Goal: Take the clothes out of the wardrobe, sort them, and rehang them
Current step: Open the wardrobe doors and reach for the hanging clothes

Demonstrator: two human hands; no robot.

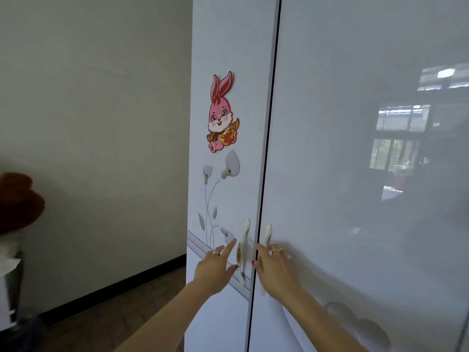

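Observation:
A white glossy wardrobe fills the right of the view, with its left door [223, 47] and right door [355, 148] both closed, so no clothes are visible. My left hand [215, 268] is open, its index finger stretched onto the left door just beside the cream left handle [245, 240]. Fingers spread, my right hand [275, 268] lies over the middle of the cream right handle [267, 235]. The fingers are not curled round that handle.
A pink rabbit sticker [222, 115] and a grey flower pattern [223, 189] decorate the left door. A plain wall [101, 123] with a dark skirting board stands to the left, above a wooden floor [127, 313]. A brown plush object [17, 199] sits at the far left edge.

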